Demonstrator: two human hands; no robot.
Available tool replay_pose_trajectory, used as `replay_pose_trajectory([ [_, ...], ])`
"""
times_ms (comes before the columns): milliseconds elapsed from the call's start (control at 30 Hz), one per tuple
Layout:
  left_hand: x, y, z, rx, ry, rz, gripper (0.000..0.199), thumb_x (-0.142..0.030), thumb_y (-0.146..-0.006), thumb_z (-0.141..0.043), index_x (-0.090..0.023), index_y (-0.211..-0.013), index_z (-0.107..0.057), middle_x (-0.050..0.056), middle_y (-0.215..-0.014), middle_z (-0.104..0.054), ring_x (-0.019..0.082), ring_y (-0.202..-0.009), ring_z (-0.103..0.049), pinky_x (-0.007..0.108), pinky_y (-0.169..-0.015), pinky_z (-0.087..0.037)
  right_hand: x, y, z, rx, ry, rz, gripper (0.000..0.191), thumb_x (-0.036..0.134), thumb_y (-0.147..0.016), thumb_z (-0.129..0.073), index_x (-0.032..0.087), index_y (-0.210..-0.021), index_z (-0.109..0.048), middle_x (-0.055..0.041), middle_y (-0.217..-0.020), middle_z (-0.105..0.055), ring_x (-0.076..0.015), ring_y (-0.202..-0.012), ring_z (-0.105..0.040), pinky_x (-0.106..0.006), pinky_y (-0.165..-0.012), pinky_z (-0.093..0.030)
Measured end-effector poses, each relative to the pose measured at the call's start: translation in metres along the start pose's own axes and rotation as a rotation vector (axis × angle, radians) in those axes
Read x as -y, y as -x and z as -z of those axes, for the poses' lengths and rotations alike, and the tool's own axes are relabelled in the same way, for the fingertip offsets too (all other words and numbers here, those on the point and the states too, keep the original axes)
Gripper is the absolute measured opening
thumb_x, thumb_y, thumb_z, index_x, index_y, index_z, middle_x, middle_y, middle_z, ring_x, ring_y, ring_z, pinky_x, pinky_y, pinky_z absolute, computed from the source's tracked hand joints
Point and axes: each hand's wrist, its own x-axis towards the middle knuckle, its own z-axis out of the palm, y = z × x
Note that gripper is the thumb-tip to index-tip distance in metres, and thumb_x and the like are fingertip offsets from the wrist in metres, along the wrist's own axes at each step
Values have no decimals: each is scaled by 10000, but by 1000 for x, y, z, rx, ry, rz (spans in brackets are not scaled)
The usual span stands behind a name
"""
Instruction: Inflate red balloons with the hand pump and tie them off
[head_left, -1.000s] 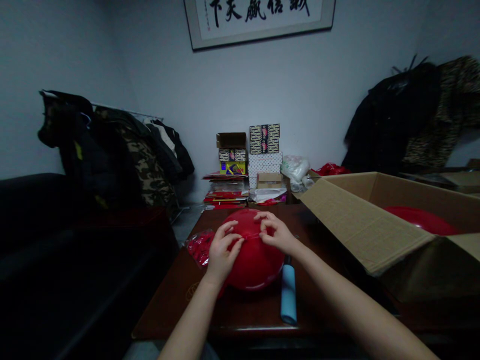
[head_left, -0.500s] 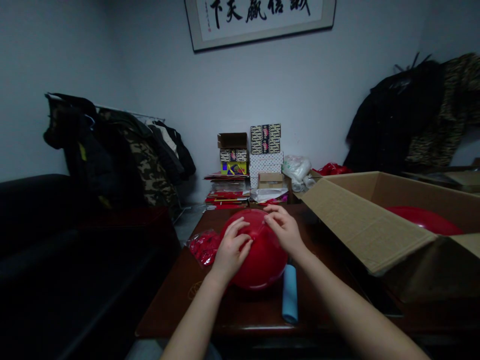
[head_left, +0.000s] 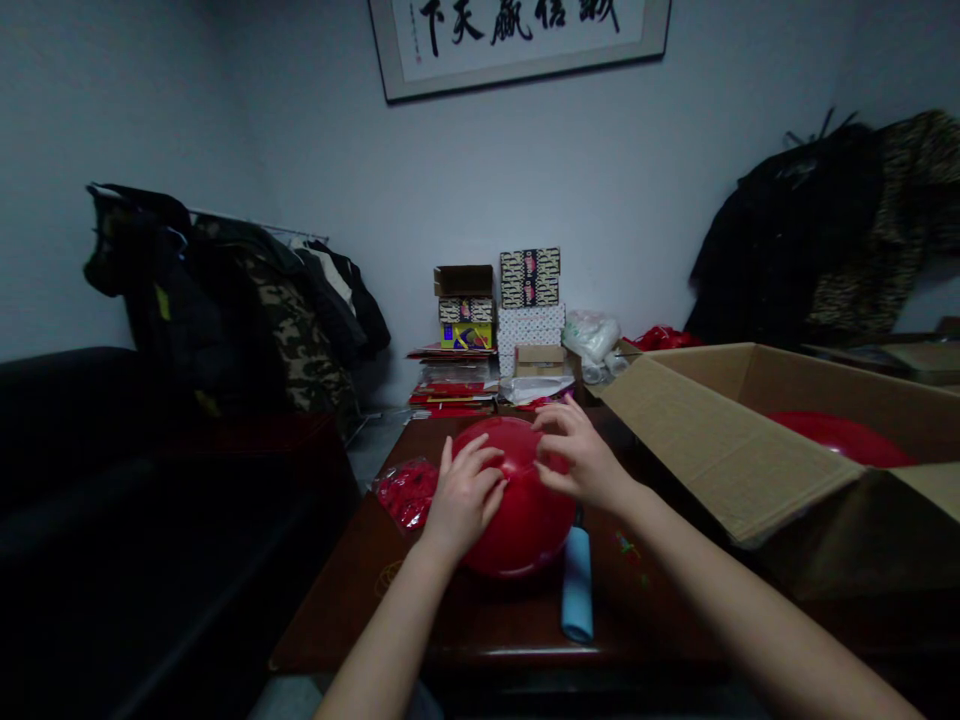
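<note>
Dim room, pale wall (head_left: 337, 130), dark wooden table (head_left: 345, 630) in the foreground.

Item: one red balloon (head_left: 517, 530), inflated, round and glossy. Location: on the table, between the two hands, its neck end toward the fingers.

Left hand (head_left: 459, 500): against the balloon's near left side, thumb and forefinger drawn together at the neck, apparently pinching it; other fingers loosely bent.

Right hand (head_left: 589, 465): at the balloon's upper right, fingers curled, thumb and forefinger close to the surface. Whether anything is held between them cannot be told.

Step in hand, as judged: fine finger work at the neck, probably closing it off. Next move seems to call for a firm pinch on the left, so that no air escapes, with the right fingertips handling the loose end gently; a slip could let the balloon deflate.

Just beside the balloon, right: one light-blue cylinder (head_left: 577, 585), possibly a hand pump, lying flat. Left: one clear packet (head_left: 407, 493) of red contents.

Farther right: one open cardboard box (head_left: 720, 450), a rounded red object (head_left: 832, 438) inside.

Beyond the table: stacked boxes (head_left: 529, 278). Both sides: hanging garments (head_left: 277, 310). Overhead: one framed calligraphy panel (head_left: 517, 40).
</note>
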Motion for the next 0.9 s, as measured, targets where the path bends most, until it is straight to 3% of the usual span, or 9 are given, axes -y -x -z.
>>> replay_pose_trajectory([
  [100,-5,-4,2,32,-11,0,151,-182,-813,-504,-232,-845,-642,46,-1020,-629,245,-1200,-422,625,-1036,-76,1,3,-8,-156,197,81,60,215,-770,-554,269,-755,-575,10,-1024,-589,-198,-1117,-458,-550,-1066,-124],
  [167,-7,-6,3,30,-20,11,145,-188,-810,-510,-234,-826,-646,45,-1020,-630,249,-1205,-413,627,-1035,-56,3,5,-13,-263,226,48,52,234,-785,-563,281,-779,-585,19,-991,-605,-198,-1096,-475,-549,-1073,-107],
  [267,-9,-8,4,10,-28,26,137,-183,-794,-529,-237,-810,-654,49,-1037,-624,255,-1207,-403,626,-1035,-60,6,4,-23,-403,84,-194,47,311,-764,-613,269,-747,-604,7,-900,-595,-210,-1025,-498,-538,-1065,-129],
  [333,-9,-7,3,-1,-28,30,136,-176,-786,-537,-239,-804,-657,50,-1042,-620,257,-1206,-401,628,-1033,-66,8,4,-31,-452,-119,-417,130,360,-758,-616,253,-686,-612,-5,-848,-574,-202,-941,-513,-494,-1025,-234],
  [400,-8,-7,2,-3,-27,31,137,-174,-786,-536,-241,-804,-654,48,-1047,-618,254,-1206,-399,628,-1032,-64,11,4,-39,-461,-288,-573,207,395,-770,-593,240,-635,-615,-16,-810,-565,-189,-854,-523,-427,-920,-359],
  [533,-7,-6,-1,0,-18,29,132,-176,-785,-539,-246,-809,-649,45,-1055,-616,250,-1203,-402,626,-1034,-67,12,7,-52,-422,-435,-659,322,431,-814,-520,220,-597,-630,-31,-768,-595,-170,-772,-563,-338,-762,-445],
  [733,-7,-5,-2,-6,-1,39,135,-167,-774,-549,-249,-796,-654,41,-1063,-609,250,-1206,-394,625,-1033,-70,9,9,-57,-407,-573,-683,263,435,-782,-565,207,-697,-664,-51,-871,-635,-187,-863,-593,-351,-831,-451],
  [900,-6,-4,-1,2,-7,47,141,-179,-782,-542,-254,-816,-657,40,-1074,-602,248,-1210,-384,622,-1036,-64,9,10,-54,-293,-638,-577,202,412,-766,-603,245,-840,-687,-49,-1010,-627,-197,-985,-568,-380,-902,-424],
])
